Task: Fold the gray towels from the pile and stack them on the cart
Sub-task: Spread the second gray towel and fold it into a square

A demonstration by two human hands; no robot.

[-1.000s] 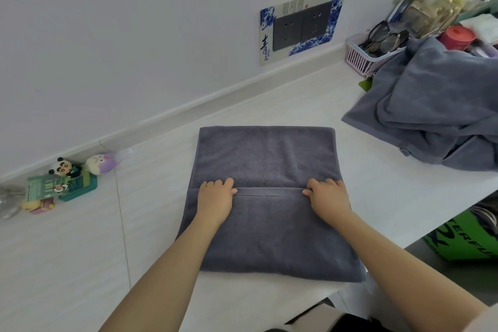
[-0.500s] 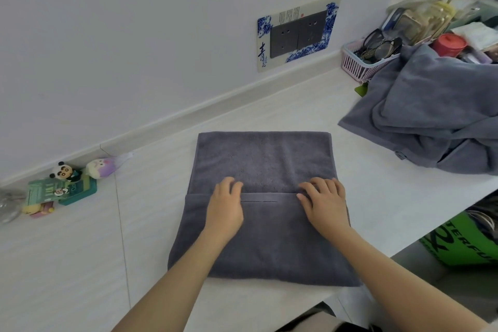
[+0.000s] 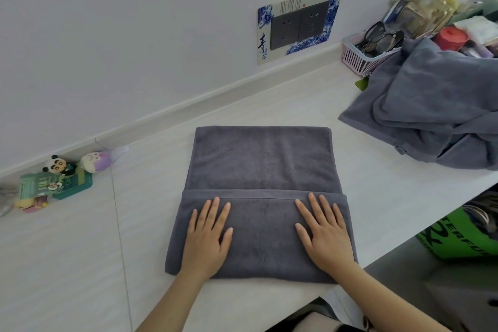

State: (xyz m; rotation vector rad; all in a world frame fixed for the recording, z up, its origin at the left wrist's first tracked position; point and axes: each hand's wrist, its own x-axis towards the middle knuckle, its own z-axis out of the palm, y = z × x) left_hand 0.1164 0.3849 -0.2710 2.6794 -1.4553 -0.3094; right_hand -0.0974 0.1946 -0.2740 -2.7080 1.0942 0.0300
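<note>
A dark gray towel (image 3: 261,162) lies flat on the white counter (image 3: 80,250), its near part folded up over itself with the hem running across the middle. My left hand (image 3: 207,237) rests flat on the folded flap at its left side, fingers straight. My right hand (image 3: 326,234) presses flat on the flap's right side, fingers spread. A loose pile of gray towels (image 3: 436,118) sits crumpled at the right end of the counter. No cart is in view.
A pink basket (image 3: 358,56) holding glasses and assorted clutter stands behind the pile. Small toy figures (image 3: 59,178) sit by the wall at left. A wall socket plate (image 3: 299,23) is above the counter. A green bag (image 3: 458,234) lies below the counter's right edge.
Both hands slid back from the hem toward me and flattened onto the folded flap, fingers now straight.
</note>
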